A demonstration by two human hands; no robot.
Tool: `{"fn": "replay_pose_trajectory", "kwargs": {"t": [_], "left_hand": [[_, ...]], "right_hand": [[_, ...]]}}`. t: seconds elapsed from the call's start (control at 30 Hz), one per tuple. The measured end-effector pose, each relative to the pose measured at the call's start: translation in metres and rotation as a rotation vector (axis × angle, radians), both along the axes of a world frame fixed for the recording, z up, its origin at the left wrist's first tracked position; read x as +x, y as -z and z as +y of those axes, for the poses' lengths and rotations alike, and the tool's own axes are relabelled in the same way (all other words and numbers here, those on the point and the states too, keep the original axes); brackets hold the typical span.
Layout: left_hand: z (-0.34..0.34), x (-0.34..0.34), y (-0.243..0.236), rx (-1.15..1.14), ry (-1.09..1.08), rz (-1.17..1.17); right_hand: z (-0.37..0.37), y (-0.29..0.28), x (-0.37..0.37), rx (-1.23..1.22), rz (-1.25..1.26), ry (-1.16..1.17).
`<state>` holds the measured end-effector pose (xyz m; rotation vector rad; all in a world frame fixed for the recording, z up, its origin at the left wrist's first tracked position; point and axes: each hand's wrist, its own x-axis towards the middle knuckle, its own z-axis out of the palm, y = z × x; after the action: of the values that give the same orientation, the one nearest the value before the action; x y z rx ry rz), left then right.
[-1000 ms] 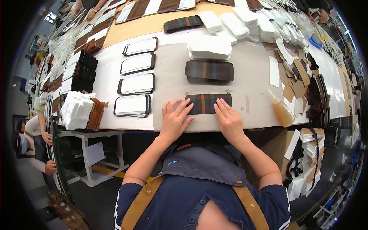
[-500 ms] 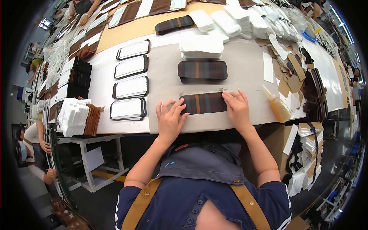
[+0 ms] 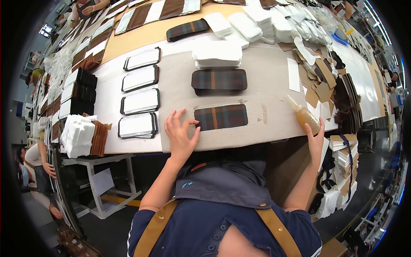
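Pressing plaid piece [image 3: 221,117] w/ left hand [image 3: 180,136], right hand [image 3: 316,138] on glue bottle [image 3: 305,117].

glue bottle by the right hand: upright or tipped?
Tipped. The glue bottle leans, nozzle pointing up-left, with the right hand gripping its lower end at the table edge.

To your left on the desk [image 3: 128,147] you have four black-rimmed white panels [image 3: 140,101] in a column; beyond sit a stack of white foam sheets [image 3: 217,54] and brown cardboard scraps [image 3: 317,79].

Not much packaging to be seen: only an amber squeeze bottle [image 3: 306,118] with a pointed nozzle, gripped at the table's right edge.
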<state>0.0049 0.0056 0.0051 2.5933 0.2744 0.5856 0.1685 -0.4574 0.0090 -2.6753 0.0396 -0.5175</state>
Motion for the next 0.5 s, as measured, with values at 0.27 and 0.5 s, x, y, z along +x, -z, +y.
{"fn": "replay_pose_trajectory", "kwargs": {"t": [0.27,0.5], "left_hand": [[0.003,0.001,0.002,-0.087,0.029,0.037],[0.004,-0.002,0.009,-0.195,-0.035,-0.026]], "right_hand": [[0.027,-0.014,-0.005,1.215,0.029,-0.165],[0.089,-0.043,-0.009,1.349,0.09,-0.413]]}}
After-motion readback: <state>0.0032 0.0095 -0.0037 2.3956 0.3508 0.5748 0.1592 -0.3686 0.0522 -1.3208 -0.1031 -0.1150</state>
